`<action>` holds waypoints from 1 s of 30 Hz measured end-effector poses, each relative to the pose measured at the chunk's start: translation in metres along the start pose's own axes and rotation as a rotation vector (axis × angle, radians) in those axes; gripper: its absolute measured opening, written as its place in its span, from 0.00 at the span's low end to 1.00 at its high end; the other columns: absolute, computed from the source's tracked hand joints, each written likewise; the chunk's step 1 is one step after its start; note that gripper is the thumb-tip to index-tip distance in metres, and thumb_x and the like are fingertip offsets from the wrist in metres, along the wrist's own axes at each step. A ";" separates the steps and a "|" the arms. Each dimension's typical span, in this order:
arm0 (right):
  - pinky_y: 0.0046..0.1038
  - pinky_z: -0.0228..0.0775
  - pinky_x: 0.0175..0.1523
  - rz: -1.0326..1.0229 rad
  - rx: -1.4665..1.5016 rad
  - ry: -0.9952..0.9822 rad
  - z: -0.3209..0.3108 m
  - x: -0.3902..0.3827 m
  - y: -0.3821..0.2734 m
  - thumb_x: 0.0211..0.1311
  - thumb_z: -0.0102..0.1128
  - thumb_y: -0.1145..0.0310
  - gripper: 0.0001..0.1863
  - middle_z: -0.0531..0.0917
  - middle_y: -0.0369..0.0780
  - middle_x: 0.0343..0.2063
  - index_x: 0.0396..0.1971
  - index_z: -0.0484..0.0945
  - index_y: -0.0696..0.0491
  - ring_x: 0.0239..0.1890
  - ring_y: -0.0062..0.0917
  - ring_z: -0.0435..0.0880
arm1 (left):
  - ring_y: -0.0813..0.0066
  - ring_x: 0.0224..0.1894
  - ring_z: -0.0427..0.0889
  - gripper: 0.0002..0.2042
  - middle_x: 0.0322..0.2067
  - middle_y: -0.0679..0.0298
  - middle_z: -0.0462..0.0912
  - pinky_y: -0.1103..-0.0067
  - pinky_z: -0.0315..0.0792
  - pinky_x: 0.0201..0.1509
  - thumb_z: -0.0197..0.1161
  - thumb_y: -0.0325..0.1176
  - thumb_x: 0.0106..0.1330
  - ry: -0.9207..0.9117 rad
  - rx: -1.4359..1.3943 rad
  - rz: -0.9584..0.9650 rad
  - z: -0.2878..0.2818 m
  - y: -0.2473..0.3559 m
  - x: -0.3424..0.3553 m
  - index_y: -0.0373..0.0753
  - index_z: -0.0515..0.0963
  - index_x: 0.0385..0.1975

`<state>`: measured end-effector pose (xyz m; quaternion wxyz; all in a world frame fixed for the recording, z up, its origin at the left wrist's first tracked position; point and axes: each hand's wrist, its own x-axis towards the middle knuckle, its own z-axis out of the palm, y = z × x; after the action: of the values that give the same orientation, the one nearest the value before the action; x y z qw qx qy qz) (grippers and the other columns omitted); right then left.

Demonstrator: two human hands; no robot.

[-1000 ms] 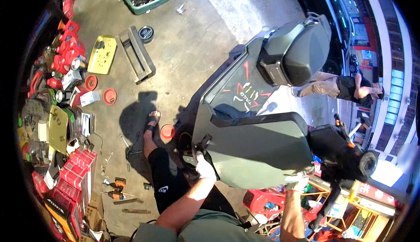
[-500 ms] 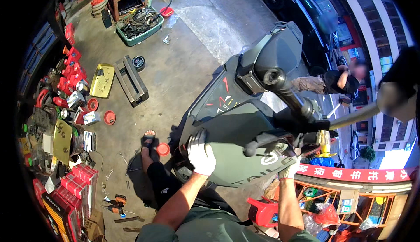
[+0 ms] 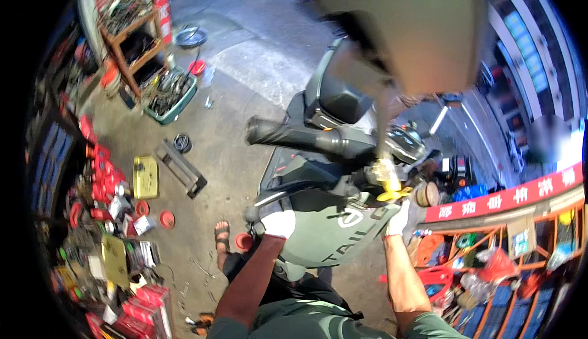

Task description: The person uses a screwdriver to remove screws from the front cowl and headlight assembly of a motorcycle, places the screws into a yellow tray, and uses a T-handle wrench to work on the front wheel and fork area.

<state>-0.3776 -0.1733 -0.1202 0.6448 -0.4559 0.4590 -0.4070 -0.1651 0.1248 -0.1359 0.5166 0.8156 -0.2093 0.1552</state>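
Observation:
A dark olive-green scooter stands before me, its front panel (image 3: 315, 238) between my hands. My left hand (image 3: 276, 224), in a white glove, grips the panel's left edge, its fingertips hard to make out. Gloved too, my right hand (image 3: 395, 219) closes on the right edge, just below a yellow part (image 3: 392, 193). Above the panel are a black handlebar grip (image 3: 282, 134) and a dashboard (image 3: 404, 143). A large blurred mirror (image 3: 410, 26) fills the upper right, very close. The seat (image 3: 337, 85) lies behind the handlebar, partly hidden.
A green tub of parts (image 3: 184, 100), an orange shelf (image 3: 125, 66), a dark stand (image 3: 182, 170), a yellow tray (image 3: 146, 177) and several red containers (image 3: 101, 167) lie leftward. Loose tools (image 3: 202, 268) are by my foot (image 3: 222, 235). A cluttered orange rack (image 3: 545, 235) borders the right.
The handlebar and mirror have swung up and leftward into view, covering much of the seat and the person behind. Both my hands stay on the panel, whose lower front shows more.

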 end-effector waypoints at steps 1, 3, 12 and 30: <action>0.28 0.70 0.42 -0.088 -0.038 -0.031 0.010 -0.006 -0.006 0.72 0.44 0.54 0.17 0.79 0.36 0.33 0.35 0.76 0.51 0.35 0.24 0.77 | 0.44 0.47 0.76 0.19 0.44 0.45 0.78 0.62 0.70 0.52 0.48 0.33 0.69 -0.147 -0.004 -0.080 0.009 -0.001 0.008 0.31 0.69 0.56; 0.27 0.68 0.43 -0.414 -0.497 -0.023 0.026 -0.015 -0.019 0.71 0.43 0.63 0.15 0.80 0.37 0.30 0.31 0.76 0.57 0.33 0.24 0.75 | 0.46 0.52 0.74 0.23 0.50 0.44 0.75 0.63 0.67 0.58 0.50 0.34 0.68 -0.268 -0.189 -0.120 0.023 0.006 0.032 0.30 0.65 0.61; 0.36 0.71 0.50 -0.484 -0.859 0.124 0.046 -0.028 -0.036 0.67 0.50 0.64 0.16 0.82 0.53 0.38 0.42 0.78 0.61 0.44 0.46 0.81 | 0.66 0.38 0.81 0.13 0.35 0.58 0.83 0.71 0.76 0.43 0.59 0.41 0.63 -0.466 -0.393 -0.239 0.029 -0.002 0.050 0.39 0.78 0.40; 0.41 0.71 0.45 -0.631 -0.638 0.207 0.029 -0.028 -0.056 0.63 0.53 0.65 0.09 0.80 0.47 0.31 0.31 0.77 0.55 0.39 0.44 0.79 | 0.56 0.44 0.78 0.28 0.51 0.52 0.76 0.54 0.62 0.59 0.65 0.37 0.55 -0.815 0.269 0.905 0.059 0.191 -0.002 0.38 0.71 0.58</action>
<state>-0.3624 -0.1549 -0.0555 0.2675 -0.7061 0.4622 -0.4650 -0.2602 -0.0010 -0.0129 0.1711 0.6976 -0.6932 0.0602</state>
